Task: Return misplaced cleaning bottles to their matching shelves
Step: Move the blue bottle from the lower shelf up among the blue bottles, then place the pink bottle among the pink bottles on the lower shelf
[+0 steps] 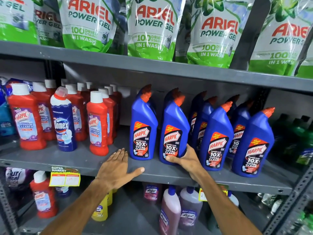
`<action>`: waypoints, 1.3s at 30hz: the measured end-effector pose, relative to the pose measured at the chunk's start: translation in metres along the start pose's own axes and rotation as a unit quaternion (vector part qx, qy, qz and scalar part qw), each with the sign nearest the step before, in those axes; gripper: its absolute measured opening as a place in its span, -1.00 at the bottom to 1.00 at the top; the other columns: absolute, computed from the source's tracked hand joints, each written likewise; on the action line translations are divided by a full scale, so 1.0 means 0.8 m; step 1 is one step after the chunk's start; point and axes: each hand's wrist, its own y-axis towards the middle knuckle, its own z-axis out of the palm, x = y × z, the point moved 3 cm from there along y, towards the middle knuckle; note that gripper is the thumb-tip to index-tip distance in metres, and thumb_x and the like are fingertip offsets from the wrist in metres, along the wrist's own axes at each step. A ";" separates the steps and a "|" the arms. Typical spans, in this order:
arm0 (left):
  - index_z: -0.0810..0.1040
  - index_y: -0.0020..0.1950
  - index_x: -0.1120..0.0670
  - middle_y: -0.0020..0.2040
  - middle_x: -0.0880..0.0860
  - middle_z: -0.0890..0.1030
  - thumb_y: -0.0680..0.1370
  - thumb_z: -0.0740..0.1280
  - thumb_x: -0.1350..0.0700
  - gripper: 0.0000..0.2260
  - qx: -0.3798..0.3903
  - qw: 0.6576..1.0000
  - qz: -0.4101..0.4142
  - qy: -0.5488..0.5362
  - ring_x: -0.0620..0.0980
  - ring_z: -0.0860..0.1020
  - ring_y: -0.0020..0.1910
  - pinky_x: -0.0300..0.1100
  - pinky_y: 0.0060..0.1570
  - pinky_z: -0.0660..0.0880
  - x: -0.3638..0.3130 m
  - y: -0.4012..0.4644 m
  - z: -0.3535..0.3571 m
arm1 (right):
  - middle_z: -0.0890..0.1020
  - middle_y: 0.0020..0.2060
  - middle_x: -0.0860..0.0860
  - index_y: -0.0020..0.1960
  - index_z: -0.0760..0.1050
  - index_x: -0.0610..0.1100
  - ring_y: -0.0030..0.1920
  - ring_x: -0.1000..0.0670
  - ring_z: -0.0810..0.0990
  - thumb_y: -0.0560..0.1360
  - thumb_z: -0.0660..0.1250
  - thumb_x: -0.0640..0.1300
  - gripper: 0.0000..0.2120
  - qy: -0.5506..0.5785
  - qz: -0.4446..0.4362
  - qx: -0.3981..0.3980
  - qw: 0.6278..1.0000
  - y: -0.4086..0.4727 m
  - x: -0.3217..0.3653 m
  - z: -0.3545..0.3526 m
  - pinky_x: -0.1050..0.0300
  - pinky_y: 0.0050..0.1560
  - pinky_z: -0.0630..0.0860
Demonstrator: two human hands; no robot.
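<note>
**Inspector:** Report hand states.

**Operator:** The right hand (183,158) grips the base of a blue Harpic bottle (174,128), thumb across the lower label, fingers wrapped behind. The bottle stands upright on the middle shelf (105,161), second in the front row of blue Harpic bottles. The left hand (116,168) lies flat and open, palm down, on the shelf's front edge; it holds nothing.

**Inspector:** Position of neighbouring stock?

**Operator:** A matching blue bottle (143,126) stands just to the left of the gripped one, near the left fingertips. More blue bottles (218,141) fill the row to the right. Red Harpic bathroom cleaner bottles (27,117) occupy the left portion of the same shelf.

**Inspector:** Any item out of group?

**Operator:** One dark blue Domex bottle (63,121) stands among the red ones, front row, upright. On the lower shelf, a red Harpic bottle (43,197) stands at far left, apart from the pink Lizol bottles (169,212). Ariel Power Gel pouches (150,28) line the top shelf.
</note>
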 end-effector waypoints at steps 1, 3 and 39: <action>-0.06 0.71 0.18 0.75 0.13 0.01 0.31 -0.29 -0.74 0.27 0.000 1.000 0.000 0.000 0.02 0.00 0.72 -0.05 0.69 -0.04 0.000 0.000 0.000 | 0.81 0.06 0.10 0.28 0.58 0.02 0.08 0.06 0.78 0.11 0.84 -0.12 -0.19 -0.001 0.000 -0.007 1.000 0.000 -0.001 0.000 0.22 -0.01 0.70; -0.05 0.71 0.19 0.75 0.13 0.02 0.31 -0.29 -0.74 0.28 -0.001 1.000 -0.001 -0.004 0.02 0.01 0.72 -0.05 0.68 -0.04 0.000 -0.001 -0.001 | 0.79 0.09 0.08 0.33 0.55 0.00 0.11 0.04 0.77 0.09 0.84 -0.09 -0.12 -0.011 -0.001 -0.023 1.000 -0.002 -0.001 0.000 0.12 0.10 0.71; -0.14 0.69 0.27 0.72 0.25 -0.17 0.59 0.04 -0.48 0.01 0.135 0.988 0.078 -0.012 0.15 -0.16 0.72 0.00 0.69 -0.17 0.036 -0.099 0.390 | 0.64 0.26 -0.14 0.38 0.42 -0.13 0.22 -0.17 0.69 0.46 0.64 -0.09 -0.39 -0.066 0.063 -0.168 0.982 -0.213 -0.343 0.107 -0.11 0.26 0.64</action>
